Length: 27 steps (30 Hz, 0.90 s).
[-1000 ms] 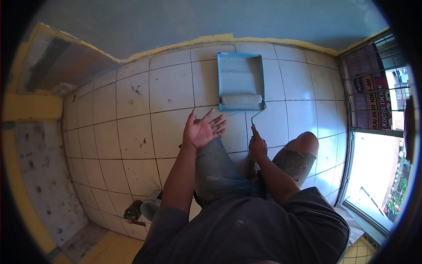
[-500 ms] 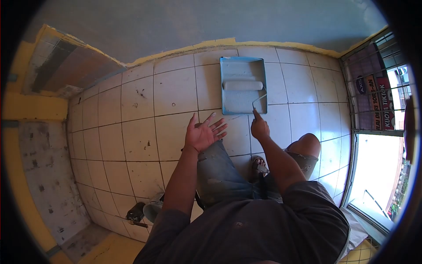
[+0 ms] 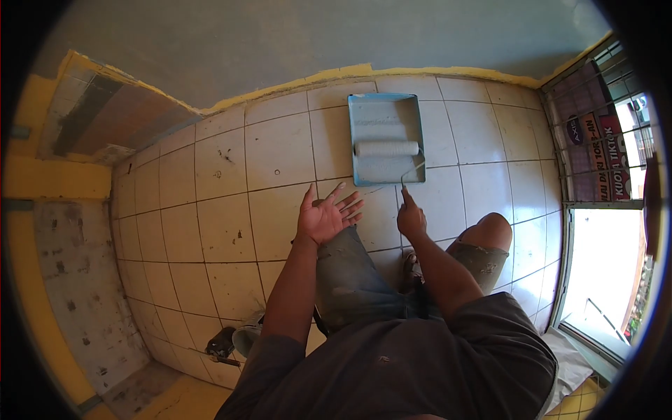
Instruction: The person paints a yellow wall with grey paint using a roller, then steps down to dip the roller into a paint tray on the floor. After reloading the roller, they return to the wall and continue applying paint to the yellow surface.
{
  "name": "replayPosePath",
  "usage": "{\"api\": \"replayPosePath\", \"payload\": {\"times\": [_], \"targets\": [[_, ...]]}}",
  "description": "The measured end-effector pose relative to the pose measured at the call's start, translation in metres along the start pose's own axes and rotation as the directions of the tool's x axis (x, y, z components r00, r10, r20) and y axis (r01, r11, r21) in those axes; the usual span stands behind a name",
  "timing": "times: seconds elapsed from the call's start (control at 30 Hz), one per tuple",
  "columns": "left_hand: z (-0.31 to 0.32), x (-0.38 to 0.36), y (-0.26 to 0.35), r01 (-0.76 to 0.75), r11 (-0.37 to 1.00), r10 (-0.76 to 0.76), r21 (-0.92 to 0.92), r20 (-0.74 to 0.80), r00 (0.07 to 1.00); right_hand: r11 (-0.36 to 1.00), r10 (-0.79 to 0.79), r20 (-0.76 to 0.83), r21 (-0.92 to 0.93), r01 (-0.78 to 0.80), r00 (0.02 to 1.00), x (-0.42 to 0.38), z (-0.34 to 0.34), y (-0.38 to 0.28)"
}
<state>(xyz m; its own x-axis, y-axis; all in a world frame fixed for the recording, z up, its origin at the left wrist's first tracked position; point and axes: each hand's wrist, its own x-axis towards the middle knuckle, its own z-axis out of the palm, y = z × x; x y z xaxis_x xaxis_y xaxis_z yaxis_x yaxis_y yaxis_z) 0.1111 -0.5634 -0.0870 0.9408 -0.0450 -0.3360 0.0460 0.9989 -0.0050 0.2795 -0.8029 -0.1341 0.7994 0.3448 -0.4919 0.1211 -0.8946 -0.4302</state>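
A blue paint tray [image 3: 353, 119] with pale paint in it rests on the tiled floor in front of me. Across the tray's lower half lies a white paint roller [image 3: 386, 148]. My right hand [image 3: 412, 218] is wrapped round the roller's handle, just outside the tray's near edge, with the index finger stretched along it. To the left, my left hand [image 3: 325, 218] is held above my knee, palm up with its fingers spread. It holds nothing and is apart from the tray.
A grey wall [image 3: 280, 42] with a yellow lower edge runs behind the tray. At the lower left stand a bucket [image 3: 246, 339] and a dark object [image 3: 221, 341] I cannot make out. A barred window with a banner [image 3: 589, 140] is at the right.
The roller has moved down the tray towards me, and my right hand has drawn back slightly with it. My left hand has hardly moved.
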Motion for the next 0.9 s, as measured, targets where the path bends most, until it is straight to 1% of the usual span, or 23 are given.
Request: {"api": "replayPosePath", "payload": {"times": [0.1, 0.13, 0.2, 0.3, 0.5, 0.6, 0.67, 0.7, 0.73, 0.8, 0.87, 0.9], "targets": [[0.007, -0.003, -0.003, -0.01, 1.0, 0.01, -0.002, -0.022, 1.0, 1.0, 0.009, -0.003, 0.005, -0.009, 1.0, 0.03, -0.01, -0.024], [0.008, -0.004, -0.004, -0.021, 1.0, 0.021, -0.007, -0.038, 0.999, 1.0, -0.002, -0.024, 0.009, 0.003, 1.0, 0.04, -0.012, -0.028], [0.01, -0.005, -0.004, -0.033, 0.999, 0.034, 0.01, -0.022, 0.999, 0.999, -0.032, -0.051, 0.014, 0.032, 0.998, 0.051, -0.016, -0.035], [0.008, -0.012, -0.005, -0.045, 0.999, 0.045, 0.01, -0.014, 0.999, 1.0, -0.025, -0.003, -0.017, 0.025, 1.0, 0.038, -0.014, -0.017], [0.001, -0.011, -0.004, -0.038, 0.999, 0.038, -0.028, -0.009, 0.999, 1.0, -0.019, -0.013, -0.018, 0.018, 1.0, -0.028, 0.019, 0.035], [0.0, -0.007, -0.003, -0.033, 0.999, 0.033, -0.014, 0.005, 0.999, 1.0, -0.022, -0.042, -0.008, 0.022, 0.999, -0.025, 0.014, 0.025], [0.002, -0.005, 0.001, -0.022, 1.0, 0.022, 0.005, 0.005, 1.0, 0.995, -0.042, -0.008, 0.095, 0.043, 0.999, -0.014, 0.007, 0.014], [0.002, -0.004, 0.001, -0.016, 1.0, 0.016, -0.002, -0.007, 1.0, 0.994, -0.003, -0.034, 0.109, 0.007, 0.999, -0.007, 0.005, 0.009], [0.002, -0.004, 0.0, -0.012, 1.0, 0.011, -0.011, -0.02, 1.0, 0.994, -0.004, -0.036, 0.108, 0.008, 0.999, 0.001, 0.004, 0.01], [0.001, -0.005, -0.002, -0.011, 1.0, 0.011, -0.004, -0.013, 1.0, 0.996, -0.039, -0.163, 0.077, 0.052, 0.986, 0.019, 0.015, 0.016], [0.002, -0.006, -0.001, -0.013, 1.0, 0.013, 0.009, -0.008, 1.0, 0.992, -0.022, -0.157, 0.121, 0.041, 0.987, 0.003, 0.002, 0.006], [0.002, -0.007, -0.001, -0.02, 1.0, 0.02, 0.008, -0.009, 1.0, 0.983, -0.034, -0.196, 0.171, 0.068, 0.98, -0.007, 0.002, 0.005]]}}
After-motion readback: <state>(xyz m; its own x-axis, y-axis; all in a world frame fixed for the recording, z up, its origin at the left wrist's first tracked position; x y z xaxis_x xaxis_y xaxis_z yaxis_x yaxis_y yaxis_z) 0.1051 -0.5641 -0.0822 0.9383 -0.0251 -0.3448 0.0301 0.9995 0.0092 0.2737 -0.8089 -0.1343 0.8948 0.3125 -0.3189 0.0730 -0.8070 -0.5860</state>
